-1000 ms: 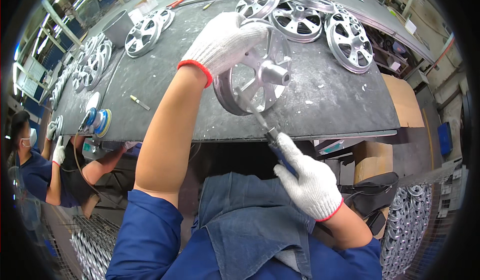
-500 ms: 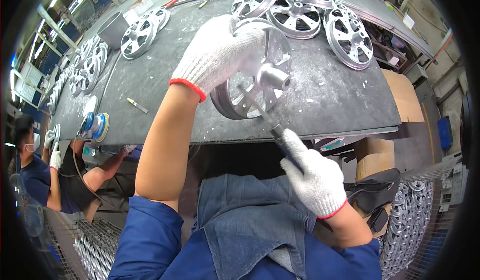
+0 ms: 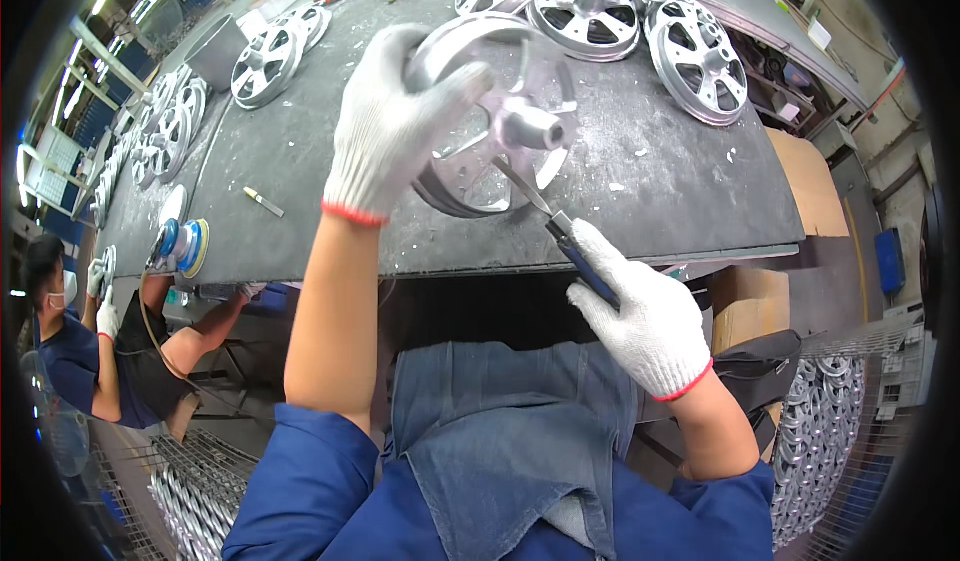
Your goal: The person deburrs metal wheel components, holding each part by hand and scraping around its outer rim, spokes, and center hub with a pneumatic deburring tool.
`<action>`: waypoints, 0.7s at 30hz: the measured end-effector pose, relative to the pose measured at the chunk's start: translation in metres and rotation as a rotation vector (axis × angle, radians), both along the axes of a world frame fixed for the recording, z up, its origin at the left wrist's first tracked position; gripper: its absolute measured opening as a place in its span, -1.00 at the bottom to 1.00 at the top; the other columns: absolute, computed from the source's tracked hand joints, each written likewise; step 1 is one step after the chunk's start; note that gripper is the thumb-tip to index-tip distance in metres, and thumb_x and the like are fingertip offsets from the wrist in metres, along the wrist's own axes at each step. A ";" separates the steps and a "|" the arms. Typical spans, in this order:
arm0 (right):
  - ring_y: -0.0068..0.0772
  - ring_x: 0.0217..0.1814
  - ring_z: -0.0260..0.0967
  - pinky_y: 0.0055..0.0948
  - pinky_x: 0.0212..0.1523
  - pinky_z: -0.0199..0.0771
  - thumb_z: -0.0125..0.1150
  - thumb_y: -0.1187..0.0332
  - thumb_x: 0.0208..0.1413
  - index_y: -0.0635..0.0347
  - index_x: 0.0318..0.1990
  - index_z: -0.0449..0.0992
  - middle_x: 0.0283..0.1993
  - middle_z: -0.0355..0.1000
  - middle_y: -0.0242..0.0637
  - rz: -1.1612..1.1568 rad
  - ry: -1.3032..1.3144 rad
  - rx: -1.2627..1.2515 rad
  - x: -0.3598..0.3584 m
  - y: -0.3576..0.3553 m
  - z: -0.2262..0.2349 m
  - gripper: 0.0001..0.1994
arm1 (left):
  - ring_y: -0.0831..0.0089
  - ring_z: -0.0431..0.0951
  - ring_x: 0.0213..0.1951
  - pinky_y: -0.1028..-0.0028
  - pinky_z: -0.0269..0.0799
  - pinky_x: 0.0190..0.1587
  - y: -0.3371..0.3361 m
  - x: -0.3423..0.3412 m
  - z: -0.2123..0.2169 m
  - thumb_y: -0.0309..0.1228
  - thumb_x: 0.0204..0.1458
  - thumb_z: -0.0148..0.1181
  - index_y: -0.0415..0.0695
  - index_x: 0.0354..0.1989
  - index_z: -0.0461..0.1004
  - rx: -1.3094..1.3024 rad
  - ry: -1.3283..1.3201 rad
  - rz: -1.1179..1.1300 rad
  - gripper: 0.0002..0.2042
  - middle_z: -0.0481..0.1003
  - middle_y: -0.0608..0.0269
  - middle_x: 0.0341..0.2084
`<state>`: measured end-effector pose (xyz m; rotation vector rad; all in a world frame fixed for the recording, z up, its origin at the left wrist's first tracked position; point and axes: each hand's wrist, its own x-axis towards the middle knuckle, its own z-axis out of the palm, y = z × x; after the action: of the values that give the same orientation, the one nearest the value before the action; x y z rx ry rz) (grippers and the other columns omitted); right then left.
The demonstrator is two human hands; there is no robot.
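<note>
a cast metal wheel [image 3: 490, 126] stands tilted on its edge near the front of the counter [image 3: 650, 176], its raised hub and spokes facing the person. the metal is a dull silver grey, with a smooth round rim, flat spokes and open gaps between them. the left hand [image 3: 395, 121], in a white knit glove with a red cuff, lies over the wheel's upper left rim, the grip closed around that rim and steadying it. the right hand [image 3: 645, 311], gloved the same way, has its grip wrapped tight on the dark blue handle of a thin hand tool [image 3: 560, 231], whose narrow metal blade points up into the spokes just below the hub. the counter top is a dark, matt sheet, scuffed and strewn with pale flecks and chips. more finished wheels [image 3: 640, 21] lie flat along its far edge and down its left side. a round blue sander [image 3: 180, 246] with a yellow pad sits at the left front corner, and a small pale stick [image 3: 263, 201] lies nearby. at the left, another person [image 3: 75, 351] in a dark blue shirt and white gloves works below the counter's end. wire baskets of wheels [image 3: 825, 416] stand at the lower right, beside a brown cardboard box [image 3: 745, 301].
</note>
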<state>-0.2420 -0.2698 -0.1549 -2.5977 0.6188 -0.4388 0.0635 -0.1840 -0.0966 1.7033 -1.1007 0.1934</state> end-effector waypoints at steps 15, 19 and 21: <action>-0.45 -0.38 0.57 -0.37 -0.34 0.61 0.29 0.27 0.44 -0.01 0.75 0.11 -0.35 0.58 -0.24 -0.047 0.203 1.361 -0.023 0.012 0.012 -0.21 | 0.57 0.63 -0.08 0.48 0.54 0.03 -0.011 -0.017 0.014 -0.33 0.28 0.43 -0.39 0.15 0.65 0.098 0.197 -0.130 -0.60 0.72 0.20 -0.12; 0.30 0.19 0.68 -0.12 0.27 0.60 0.32 0.12 0.42 0.00 0.70 0.20 0.23 0.65 0.21 -0.059 0.179 0.733 -0.023 0.025 0.003 -0.24 | 0.60 0.61 -0.18 0.52 0.54 -0.08 0.008 -0.041 0.016 -0.36 0.29 0.43 -0.38 0.10 0.65 0.042 0.229 -0.079 -0.65 0.70 0.26 -0.21; 0.30 0.21 0.67 -0.15 0.25 0.62 0.32 0.13 0.43 0.03 0.70 0.20 0.21 0.66 0.21 0.001 0.044 0.745 -0.033 0.037 -0.021 -0.24 | 0.58 0.60 -0.24 0.47 0.54 -0.13 0.014 -0.053 0.002 -0.33 0.23 0.46 -0.39 0.03 0.65 -0.037 0.228 -0.025 -0.64 0.68 0.23 -0.28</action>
<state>-0.2754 -0.2324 -0.1755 -1.8984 0.6423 -0.1091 0.0101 -0.1703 -0.0943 1.6332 -0.9425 0.0028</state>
